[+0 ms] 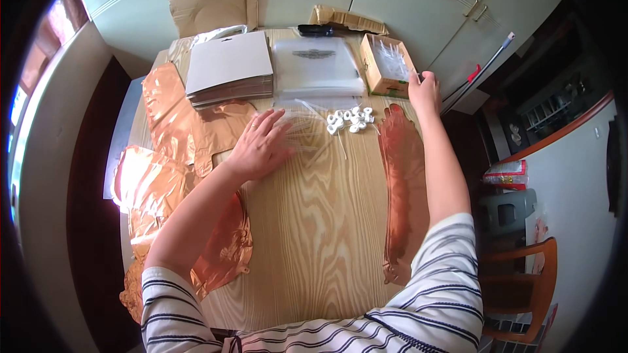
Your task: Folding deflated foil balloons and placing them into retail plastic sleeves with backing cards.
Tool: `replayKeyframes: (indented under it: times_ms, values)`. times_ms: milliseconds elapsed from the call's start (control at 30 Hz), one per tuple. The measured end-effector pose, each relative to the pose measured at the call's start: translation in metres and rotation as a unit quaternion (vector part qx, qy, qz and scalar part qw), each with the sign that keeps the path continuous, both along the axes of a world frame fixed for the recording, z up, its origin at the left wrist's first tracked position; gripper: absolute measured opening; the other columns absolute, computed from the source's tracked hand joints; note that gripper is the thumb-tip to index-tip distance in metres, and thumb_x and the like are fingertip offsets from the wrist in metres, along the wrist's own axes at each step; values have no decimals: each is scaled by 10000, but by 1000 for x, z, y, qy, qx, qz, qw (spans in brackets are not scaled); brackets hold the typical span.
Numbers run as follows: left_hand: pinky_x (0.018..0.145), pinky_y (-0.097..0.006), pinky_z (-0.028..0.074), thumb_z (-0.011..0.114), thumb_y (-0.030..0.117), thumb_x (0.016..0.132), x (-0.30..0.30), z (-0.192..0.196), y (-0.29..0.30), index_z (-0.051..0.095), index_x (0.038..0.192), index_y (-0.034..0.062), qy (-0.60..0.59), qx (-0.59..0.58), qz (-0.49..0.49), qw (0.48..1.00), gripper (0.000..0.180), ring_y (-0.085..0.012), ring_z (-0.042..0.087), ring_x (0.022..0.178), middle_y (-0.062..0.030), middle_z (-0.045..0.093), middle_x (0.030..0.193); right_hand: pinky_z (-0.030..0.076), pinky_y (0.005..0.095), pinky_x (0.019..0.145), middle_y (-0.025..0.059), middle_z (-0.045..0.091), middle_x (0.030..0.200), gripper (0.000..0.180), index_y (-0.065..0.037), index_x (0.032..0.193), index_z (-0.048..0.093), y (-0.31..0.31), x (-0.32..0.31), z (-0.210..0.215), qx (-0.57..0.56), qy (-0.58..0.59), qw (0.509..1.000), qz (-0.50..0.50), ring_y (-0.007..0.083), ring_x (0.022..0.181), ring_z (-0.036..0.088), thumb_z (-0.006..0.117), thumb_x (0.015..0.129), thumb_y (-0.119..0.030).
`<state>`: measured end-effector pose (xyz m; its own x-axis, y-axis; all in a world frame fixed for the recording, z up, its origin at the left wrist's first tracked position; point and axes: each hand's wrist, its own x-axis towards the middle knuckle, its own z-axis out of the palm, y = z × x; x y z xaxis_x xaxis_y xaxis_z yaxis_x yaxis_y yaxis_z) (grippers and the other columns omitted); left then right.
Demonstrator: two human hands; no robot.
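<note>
My left hand [263, 145] rests low over the table, fingers stretched out, beside thin clear plastic strips [304, 132] and the edge of a copper-coloured foil piece [226, 124]. At the far right, my right hand [425, 93] is closed at the near right corner of a small open cardboard box [390, 86], and its fingertips are partly hidden. Clear plastic pieces [390, 59] lie inside that box. Between my hands sits a small heap of white ring-shaped pieces [350, 119], some with thin tails.
A stack of grey-white cards [229, 65] and a pile of clear plastic bags [317, 68] stand at the back. More copper foil [154, 183] covers the left side. Flat reddish foil [405, 196] lies under my right forearm. A wooden chair [540, 281] stands right of the table.
</note>
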<state>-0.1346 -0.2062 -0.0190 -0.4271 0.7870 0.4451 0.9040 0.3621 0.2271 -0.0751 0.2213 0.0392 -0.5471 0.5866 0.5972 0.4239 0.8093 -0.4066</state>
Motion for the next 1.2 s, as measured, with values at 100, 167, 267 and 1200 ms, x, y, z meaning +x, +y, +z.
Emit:
replayKeyframes:
  times_ms: [100,167,267,1200]
  values:
    - [1117,-515,383,766,316,829,14,17,-12,547,1368,106,-4,15,20,1000,619,-366,441,1367,-159,466,1483,532,472,813,169,637,1025,224,-61,988,643,-70,49,7,35,-46,978,202,370,961,643,665,902,-267]
    - [1085,-498,413,772,306,810,16,14,-30,578,1328,104,-19,-4,44,999,589,-364,482,1316,-155,509,1428,538,445,802,122,642,1048,187,-85,1031,664,-136,80,19,-8,-194,927,322,336,964,653,690,861,-157]
    - [1019,-464,463,765,260,796,15,11,-30,658,1212,108,-22,5,66,998,457,-330,557,1206,-117,607,1270,519,417,776,101,592,972,110,-77,903,645,-160,84,-12,157,-183,833,498,289,875,641,692,808,-106]
    - [997,-445,452,732,137,819,-11,-15,6,699,1028,127,88,79,-4,993,211,-279,586,1142,-54,645,1145,503,447,905,125,684,1009,135,-88,945,759,-179,-47,-59,92,-139,871,462,346,951,648,648,869,-103]
